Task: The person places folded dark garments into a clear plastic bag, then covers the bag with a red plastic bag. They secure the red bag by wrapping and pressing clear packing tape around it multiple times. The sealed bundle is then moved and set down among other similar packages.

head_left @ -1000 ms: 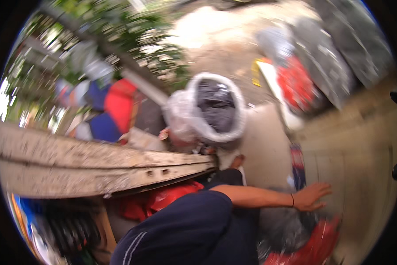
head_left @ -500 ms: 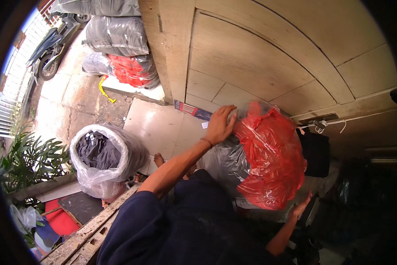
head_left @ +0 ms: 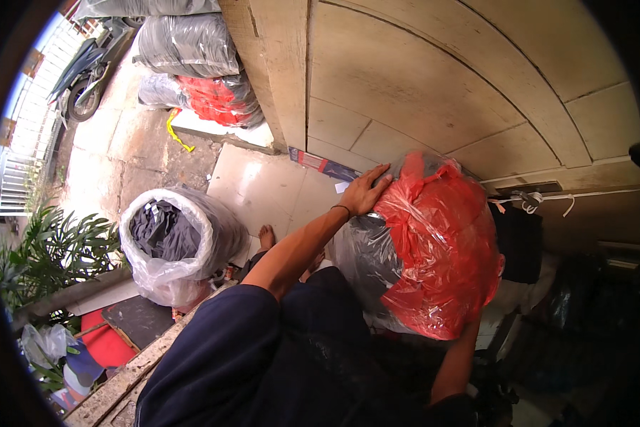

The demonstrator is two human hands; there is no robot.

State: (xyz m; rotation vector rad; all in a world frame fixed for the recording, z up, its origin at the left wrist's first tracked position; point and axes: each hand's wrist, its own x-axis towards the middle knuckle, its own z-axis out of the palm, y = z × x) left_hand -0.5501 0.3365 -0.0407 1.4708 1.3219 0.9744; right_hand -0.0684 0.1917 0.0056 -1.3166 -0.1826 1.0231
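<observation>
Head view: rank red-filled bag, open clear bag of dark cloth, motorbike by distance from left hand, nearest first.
From the left hand:
1. Red-filled bag, under the palm, touching.
2. Open clear bag of dark cloth, on the floor, picture left.
3. Motorbike, upper-left corner by the fence.

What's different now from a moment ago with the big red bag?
The left hand slid from low beside the bag up onto the top of the big red bag. The right forearm now reaches under it. The open clear sack of dark cloth stayed put.

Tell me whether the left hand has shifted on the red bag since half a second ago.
No. The left hand rests flat on the top of the red bag, as before, beside the wooden door.
</observation>
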